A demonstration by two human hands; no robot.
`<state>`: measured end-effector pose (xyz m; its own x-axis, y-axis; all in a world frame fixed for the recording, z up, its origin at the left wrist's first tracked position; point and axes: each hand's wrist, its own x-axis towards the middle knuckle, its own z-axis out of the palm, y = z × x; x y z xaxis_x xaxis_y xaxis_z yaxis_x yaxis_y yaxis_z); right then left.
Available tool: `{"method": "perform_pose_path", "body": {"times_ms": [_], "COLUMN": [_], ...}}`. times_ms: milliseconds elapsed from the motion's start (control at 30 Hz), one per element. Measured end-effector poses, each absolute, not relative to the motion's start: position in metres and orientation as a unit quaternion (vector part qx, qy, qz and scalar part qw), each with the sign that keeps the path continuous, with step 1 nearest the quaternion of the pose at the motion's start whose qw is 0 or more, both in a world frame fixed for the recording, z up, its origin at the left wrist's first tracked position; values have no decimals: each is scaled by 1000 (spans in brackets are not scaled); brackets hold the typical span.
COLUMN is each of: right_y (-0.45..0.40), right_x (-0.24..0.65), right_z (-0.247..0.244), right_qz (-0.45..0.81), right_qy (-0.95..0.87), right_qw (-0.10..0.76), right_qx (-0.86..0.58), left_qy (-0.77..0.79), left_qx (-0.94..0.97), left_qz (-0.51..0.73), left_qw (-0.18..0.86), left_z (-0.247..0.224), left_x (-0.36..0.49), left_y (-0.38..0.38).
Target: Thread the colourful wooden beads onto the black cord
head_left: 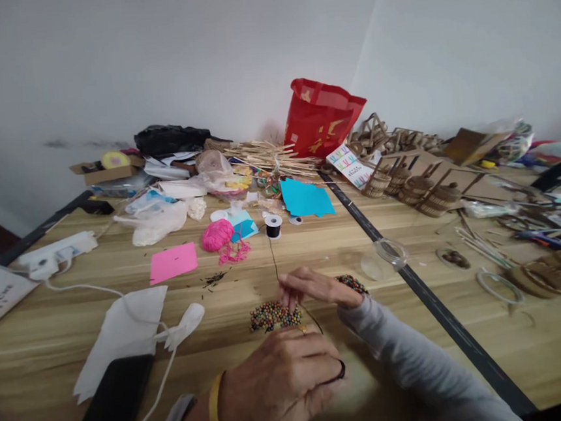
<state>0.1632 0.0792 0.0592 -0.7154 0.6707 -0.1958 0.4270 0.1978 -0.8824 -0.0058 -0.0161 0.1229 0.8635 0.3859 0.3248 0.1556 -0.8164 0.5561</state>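
My left hand, with a yellow bracelet at its wrist, is closed at the bottom centre, and a short loop of black cord shows at its fingertips. Just beyond it, my right hand reaches in from the right. Its bent fingers are pressed together at the right edge of a pile of multicoloured beads; what is between them is too small to tell. More beads lie behind the right wrist. A white spool of black cord stands farther back, its thin strand running toward my hands.
A phone, white tissue and white cable lie at left. Pink yarn, pink paper and blue paper lie beyond. A clear ring and small wooden buckets are at right; a red bag stands behind.
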Motion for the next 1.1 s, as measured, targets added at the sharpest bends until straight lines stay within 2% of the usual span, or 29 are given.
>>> {"method": "perform_pose_path", "body": {"times_ms": [33,100,300,567,700,800,867,967,1100], "right_y": [67,45,18,52,63,63,60,55,47], "right_x": [164,163,162,178,185,189,192,195,195], "right_z": [61,65,69,84,99,108,114,121,127], "right_qz": [594,645,723,761,739,726,716,679,611], "right_qy": [-726,-684,-577,-441,-458,-490,-510,-547,-617], "right_qw": [127,169,248,388,397,388,378,381,369], "right_qx": [-323,-295,-287,-274,-293,-287,-292,-307,-332], "left_qy": [150,155,187,255,298,265,234,236,311], "left_qx": [928,925,913,869,894,937,947,923,804], "left_qz": [212,200,201,252,237,188,192,251,351], "left_qw": [267,283,301,341,236,131,111,174,365], "left_z": [122,119,108,114,114,112,112,114,109], "left_x": [-6,-6,-4,-5,7,17,19,16,9], "left_y": [-16,-16,-20,-8,-16,-26,-28,-22,0]}}
